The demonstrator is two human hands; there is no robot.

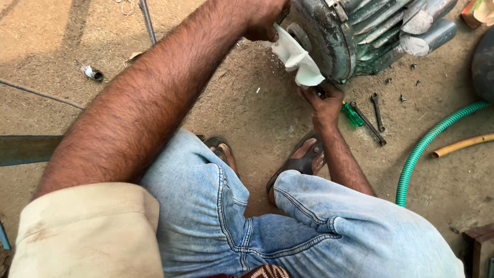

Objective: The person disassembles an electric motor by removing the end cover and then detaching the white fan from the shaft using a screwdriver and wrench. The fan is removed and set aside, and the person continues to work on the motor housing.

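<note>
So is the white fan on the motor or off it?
On: the white fan sits against the motor's end, with the left hand above and the right hand below.

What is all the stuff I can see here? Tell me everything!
motor: one, grey-green with ribs, lying on the ground at the top
fan: one, white plastic, on the motor's end
spanners: at least two, dark metal, on the ground right of the fan
screwdriver handle: one, green, beside the spanners
hose: one, green and ribbed, curving at the right
pipe: one, yellow-brown, right edge
rod: one, thin grey metal, top left
ground: sandy brown dirt
sandals: two, dark, on the feet
jeans: pale blue, on bent knees
left hand: at the fan's top edge
right hand: at the fan's lower edge
</note>
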